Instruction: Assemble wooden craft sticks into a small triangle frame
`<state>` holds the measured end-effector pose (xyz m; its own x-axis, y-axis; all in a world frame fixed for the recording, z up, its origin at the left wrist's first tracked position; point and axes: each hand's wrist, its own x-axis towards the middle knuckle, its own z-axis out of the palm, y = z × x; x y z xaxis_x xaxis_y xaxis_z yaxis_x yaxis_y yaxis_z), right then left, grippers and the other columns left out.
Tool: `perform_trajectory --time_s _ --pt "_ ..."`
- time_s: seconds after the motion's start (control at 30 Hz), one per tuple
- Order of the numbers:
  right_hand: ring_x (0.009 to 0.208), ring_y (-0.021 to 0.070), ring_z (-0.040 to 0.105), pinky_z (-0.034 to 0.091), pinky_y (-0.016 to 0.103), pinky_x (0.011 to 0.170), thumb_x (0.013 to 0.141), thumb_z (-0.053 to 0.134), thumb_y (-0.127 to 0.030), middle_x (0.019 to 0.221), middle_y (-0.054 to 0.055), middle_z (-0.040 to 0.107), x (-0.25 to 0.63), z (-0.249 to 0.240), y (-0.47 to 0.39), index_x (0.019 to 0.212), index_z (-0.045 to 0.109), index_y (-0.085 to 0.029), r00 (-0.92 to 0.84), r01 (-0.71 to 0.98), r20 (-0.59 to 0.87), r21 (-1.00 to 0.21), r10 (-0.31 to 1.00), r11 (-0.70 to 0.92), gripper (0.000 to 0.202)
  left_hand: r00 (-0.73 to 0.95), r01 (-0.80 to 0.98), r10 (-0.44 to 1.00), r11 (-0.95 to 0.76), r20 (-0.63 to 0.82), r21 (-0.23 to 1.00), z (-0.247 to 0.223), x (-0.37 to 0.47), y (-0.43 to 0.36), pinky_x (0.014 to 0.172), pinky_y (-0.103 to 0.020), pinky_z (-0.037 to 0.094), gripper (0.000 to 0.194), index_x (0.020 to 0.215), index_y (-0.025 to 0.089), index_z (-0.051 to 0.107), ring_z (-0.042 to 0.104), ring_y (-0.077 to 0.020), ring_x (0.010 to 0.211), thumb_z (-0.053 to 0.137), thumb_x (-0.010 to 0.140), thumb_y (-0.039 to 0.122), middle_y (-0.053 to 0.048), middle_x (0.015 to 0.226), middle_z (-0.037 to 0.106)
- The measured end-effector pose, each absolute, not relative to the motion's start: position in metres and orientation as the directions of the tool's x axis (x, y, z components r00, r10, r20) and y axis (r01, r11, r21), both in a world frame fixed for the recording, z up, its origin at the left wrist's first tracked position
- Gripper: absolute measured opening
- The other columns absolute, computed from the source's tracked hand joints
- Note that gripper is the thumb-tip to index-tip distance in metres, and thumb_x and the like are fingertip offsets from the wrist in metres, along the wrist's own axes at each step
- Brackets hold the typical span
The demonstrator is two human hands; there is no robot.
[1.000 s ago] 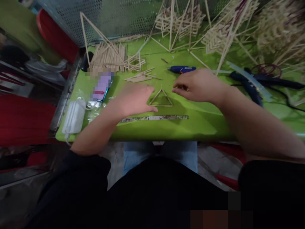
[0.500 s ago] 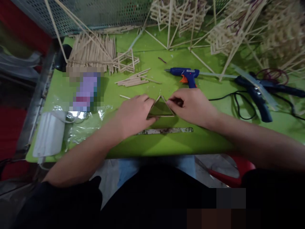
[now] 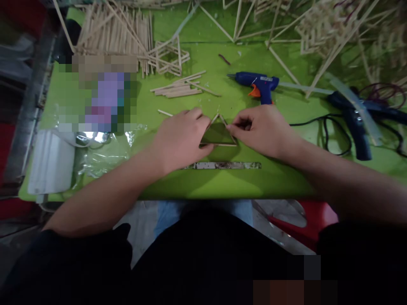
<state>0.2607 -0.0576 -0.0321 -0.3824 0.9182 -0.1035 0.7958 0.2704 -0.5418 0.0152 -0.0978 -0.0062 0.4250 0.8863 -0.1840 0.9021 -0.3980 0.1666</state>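
Observation:
On the green table, thin wooden sticks form a triangle (image 3: 224,145) between my two hands. My left hand (image 3: 182,137) grips its left side, fingers bent over the stick and thumb at the lower one. With thumb and forefinger pressed together, my right hand (image 3: 260,129) pinches the right side near the top corner. Just below lies a flat, stained strip (image 3: 229,165), its left end partly hidden by my left hand. A blue glue gun (image 3: 256,82) with an orange trigger rests behind my right hand. Another loose stick (image 3: 164,113) pokes out behind my left hand.
Several loose sticks (image 3: 179,88) lie farther back, near a small stick frame (image 3: 170,57) and a big stick pile (image 3: 111,29). Tall stick structures (image 3: 327,29) fill the back right. A second dark-blue tool (image 3: 358,123) with a black cord is at right; a white box (image 3: 52,163) sits left.
The camera view has tilted downward, so the table appears higher in the picture. Both hands keep hold of the stick triangle in nearly the same pose.

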Motion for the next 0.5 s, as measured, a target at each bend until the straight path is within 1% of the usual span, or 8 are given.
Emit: perform_trajectory --time_s 0.13,0.33,0.5 --pt "0.068 0.0193 0.061 0.04 0.039 0.071 0.102 0.08 -0.032 0.075 0.004 0.078 0.2604 -0.0326 -0.0579 0.08 0.081 -0.021 -0.387 0.793 -0.115 -0.548 0.915 0.266 0.024 0.417 0.904 0.893 -0.387 -0.171 0.182 -0.0098 0.0149 -0.0975 0.101 -0.049 0.066 0.041 0.138 0.016 0.081 0.078 -0.0377 0.127 0.08 0.108 0.043 -0.017 0.138 0.079" --pt "0.067 0.0186 0.059 0.039 0.038 0.069 0.097 0.082 -0.027 0.072 0.003 0.075 0.257 -0.0341 -0.0595 0.078 0.079 -0.022 -0.356 0.802 -0.108 -0.546 0.928 0.244 0.02 0.415 0.901 0.902 -0.389 -0.122 0.191 -0.0156 0.0135 -0.0965 0.102 -0.049 0.066 0.041 0.135 0.017 0.08 0.078 -0.0375 0.125 0.082 0.107 0.046 -0.017 0.135 0.079" --pt "0.069 0.0202 0.064 0.039 0.039 0.069 0.097 0.081 -0.024 0.075 0.004 0.078 0.2544 -0.0359 -0.0615 0.076 0.077 -0.022 -0.345 0.813 -0.097 -0.528 0.933 0.245 0.021 0.417 0.899 0.901 -0.389 -0.118 0.203 -0.0168 0.0147 -0.0964 0.101 -0.05 0.067 0.042 0.136 0.016 0.08 0.078 -0.0389 0.125 0.081 0.107 0.047 -0.018 0.135 0.079"
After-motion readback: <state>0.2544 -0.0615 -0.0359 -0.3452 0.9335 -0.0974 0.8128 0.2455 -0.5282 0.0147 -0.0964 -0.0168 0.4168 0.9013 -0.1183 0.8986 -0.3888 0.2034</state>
